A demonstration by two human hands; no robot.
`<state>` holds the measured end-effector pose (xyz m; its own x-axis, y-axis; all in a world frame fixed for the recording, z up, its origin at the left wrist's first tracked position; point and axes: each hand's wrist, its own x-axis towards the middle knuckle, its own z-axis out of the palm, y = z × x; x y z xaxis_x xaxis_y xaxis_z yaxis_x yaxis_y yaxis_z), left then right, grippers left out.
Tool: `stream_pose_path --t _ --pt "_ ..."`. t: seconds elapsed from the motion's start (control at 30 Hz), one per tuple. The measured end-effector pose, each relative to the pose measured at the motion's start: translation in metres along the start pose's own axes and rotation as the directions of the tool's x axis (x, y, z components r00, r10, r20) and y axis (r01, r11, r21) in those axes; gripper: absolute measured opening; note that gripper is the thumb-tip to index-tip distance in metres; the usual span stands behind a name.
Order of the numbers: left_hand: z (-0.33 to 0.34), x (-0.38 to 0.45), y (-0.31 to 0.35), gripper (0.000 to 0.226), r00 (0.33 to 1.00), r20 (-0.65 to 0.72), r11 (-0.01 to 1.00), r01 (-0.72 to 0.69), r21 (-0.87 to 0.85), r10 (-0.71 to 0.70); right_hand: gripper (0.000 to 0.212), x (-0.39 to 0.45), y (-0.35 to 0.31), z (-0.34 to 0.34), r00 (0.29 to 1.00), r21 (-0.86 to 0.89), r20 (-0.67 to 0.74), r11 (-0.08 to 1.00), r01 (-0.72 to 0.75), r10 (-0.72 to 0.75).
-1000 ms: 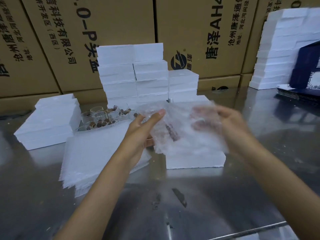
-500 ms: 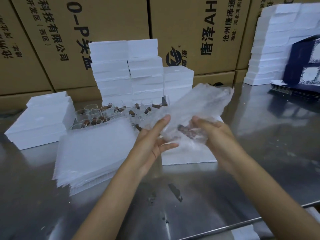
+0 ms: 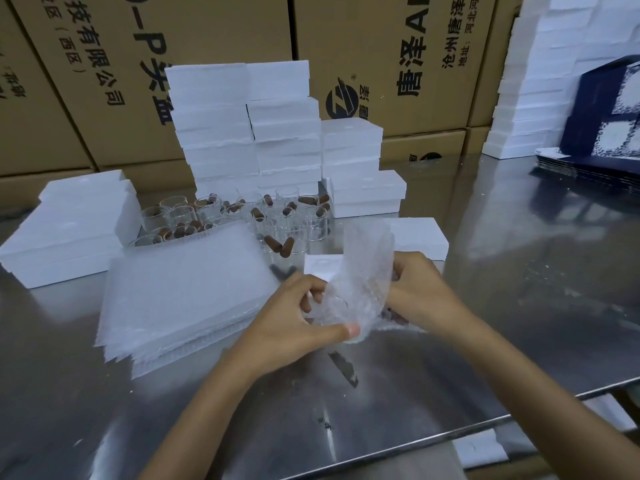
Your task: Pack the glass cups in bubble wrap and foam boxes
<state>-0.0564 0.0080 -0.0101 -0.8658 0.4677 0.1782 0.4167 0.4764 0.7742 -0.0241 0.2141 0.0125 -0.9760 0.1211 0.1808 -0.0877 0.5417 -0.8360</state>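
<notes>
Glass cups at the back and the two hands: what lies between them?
In the head view, an open foam box and part of the bubble wrap stack.

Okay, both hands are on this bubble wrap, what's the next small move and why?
Probably fold the upright flap of the bubble wrap down over the bundle. The left hand and right hand pinch its lower part just above the steel table, while that flap stands loose.

Both hands raised close together, fingers curled: left hand (image 3: 294, 317) pinching, right hand (image 3: 417, 292) gripping.
</notes>
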Motion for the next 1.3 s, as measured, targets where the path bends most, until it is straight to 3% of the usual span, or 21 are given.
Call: stream_pose_path --t 0.13,0.27,0.33,0.5,0.6,0.67,0.77,0.87,0.97,1.03,1.1,1.2,1.3 --pt "0.002 -0.004 -0.004 0.055 0.999 0.025 0.991 -0.041 0.127 0.038 0.014 -0.004 0.01 0.012 0.997 -0.177 -0.011 0.982 0.068 -0.071" --pt "0.005 0.0 -0.004 0.051 0.998 -0.059 0.998 0.032 -0.06 -0.036 0.015 -0.002 0.011 0.019 0.981 -0.425 -0.04 0.892 0.154 -0.188" --pt "0.007 0.005 -0.004 0.037 0.991 -0.106 0.987 0.062 -0.15 -0.078 0.022 -0.002 0.009 0.022 0.967 -0.491 -0.004 0.843 0.221 -0.256" --pt "0.012 0.015 0.0 0.035 0.979 -0.159 0.961 0.08 -0.264 -0.126 0.02 0.0 0.005 0.025 0.949 -0.502 0.049 0.814 0.292 -0.31" --pt "0.016 0.016 0.002 0.033 0.98 -0.15 0.961 0.089 -0.26 -0.131 0.036 -0.007 0.005 0.025 0.965 -0.276 0.008 0.927 0.252 -0.26" --pt "0.02 0.015 0.003 0.03 0.985 -0.139 0.944 0.054 -0.327 -0.104 0.037 -0.017 0.006 0.027 0.955 -0.18 -0.049 0.943 0.279 -0.292" --pt "0.023 0.014 0.004 0.022 0.982 -0.146 0.929 0.056 -0.366 -0.116 0.034 -0.032 0.01 0.033 0.904 -0.327 -0.021 0.857 0.398 -0.428" --pt "0.024 0.011 0.005 0.021 0.977 -0.162 0.906 0.062 -0.418 -0.142 0.036 -0.035 0.015 0.036 0.89 -0.491 0.057 0.764 0.419 -0.452" --pt "0.022 0.006 0.004 0.026 0.952 -0.268 0.89 0.007 -0.456 -0.144 0.028 -0.031 0.014 0.038 0.884 -0.576 0.101 0.698 0.427 -0.457" --pt "0.02 0.003 0.005 0.019 0.948 -0.317 0.929 -0.1 -0.358 -0.02 0.027 -0.03 0.014 0.04 0.886 -0.6 0.116 0.679 0.423 -0.45" --pt "0.019 -0.002 0.002 0.022 0.943 -0.297 0.982 -0.178 -0.069 0.151 0.029 -0.029 0.014 0.041 0.895 -0.604 0.123 0.683 0.411 -0.429" --pt "0.018 -0.005 -0.004 0.036 0.931 -0.195 0.908 -0.228 0.352 0.309 0.029 -0.03 0.012 0.039 0.902 -0.527 0.044 0.757 0.387 -0.43" --pt "0.019 -0.004 -0.004 0.044 0.942 -0.075 0.82 -0.243 0.519 0.326 0.043 -0.036 0.017 0.039 0.883 -0.443 -0.018 0.795 0.414 -0.47"
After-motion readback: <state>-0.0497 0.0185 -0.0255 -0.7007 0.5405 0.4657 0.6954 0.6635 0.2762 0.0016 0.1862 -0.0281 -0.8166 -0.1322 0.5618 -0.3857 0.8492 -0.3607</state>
